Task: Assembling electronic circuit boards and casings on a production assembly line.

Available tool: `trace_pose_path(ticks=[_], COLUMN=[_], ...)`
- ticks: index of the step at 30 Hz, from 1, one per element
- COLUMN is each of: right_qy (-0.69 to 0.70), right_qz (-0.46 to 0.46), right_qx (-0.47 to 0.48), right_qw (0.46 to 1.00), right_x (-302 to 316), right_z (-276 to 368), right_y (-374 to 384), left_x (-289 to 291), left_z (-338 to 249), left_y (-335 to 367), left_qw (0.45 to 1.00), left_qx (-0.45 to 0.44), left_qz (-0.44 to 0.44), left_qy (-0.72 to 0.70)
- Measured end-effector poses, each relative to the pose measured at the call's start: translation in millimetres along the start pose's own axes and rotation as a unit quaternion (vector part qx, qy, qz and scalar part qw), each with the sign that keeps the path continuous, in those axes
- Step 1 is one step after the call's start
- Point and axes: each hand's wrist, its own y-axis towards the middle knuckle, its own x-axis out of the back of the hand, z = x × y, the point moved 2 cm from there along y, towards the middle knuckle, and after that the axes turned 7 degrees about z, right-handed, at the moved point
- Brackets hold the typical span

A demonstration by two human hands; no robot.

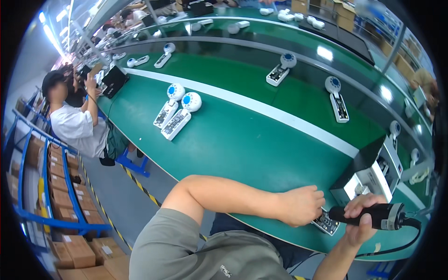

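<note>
My left hand (301,205) is curled closed over one end of a white device with an exposed circuit board (329,226), at the bench's near edge. Most of that device is hidden beneath the hand. A black corded electric screwdriver (386,216) lies in the grip of my right hand (360,218), its front end over the board beside my left fingers. The screwdriver's tip cannot be made out. Just beyond it stands an open box (354,189) with small parts inside. Further left on the bench lie two similar white devices (176,125) (164,113) with round, blue-centred heads and bare boards.
Past a white strip (252,106), a green conveyor (219,79) carries several like devices, including one at the right (339,107). The screwdriver's cable (413,238) loops down at the right. At the left, a seated person (77,121) works near a shelf of cartons (58,186).
</note>
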Motion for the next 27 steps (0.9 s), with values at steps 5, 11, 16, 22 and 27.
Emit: trace_pose_path(ticks=[5, 11, 16, 22, 27], right_qy=[0.005, -0.007, -0.004, -0.009, 0.035], right_qz=[0.037, 0.034, -0.013, 0.016, 0.061], right_qx=[-0.011, 0.021, 0.034, 0.049, 0.048], right_qw=[0.999, 0.999, 0.999, 0.999, 0.996], right_x=[-7, -3, 1, 14, 25], right_z=[-10, -8, 1, 13, 34], right_y=[7, 0, -9, -17, -16], left_x=[-2, 1, 1, 1, 3], left_z=[3, 3, 1, 0, -1], left_y=[-7, -6, -8, -7, -9], left_qw=[1.0, 1.0, 0.999, 1.0, 1.0], left_qx=[0.012, 0.007, 0.007, -0.015, -0.013], left_qz=[0.004, -0.001, 0.0, -0.011, -0.002], left_qy=[0.012, 0.024, 0.034, 0.01, 0.013])
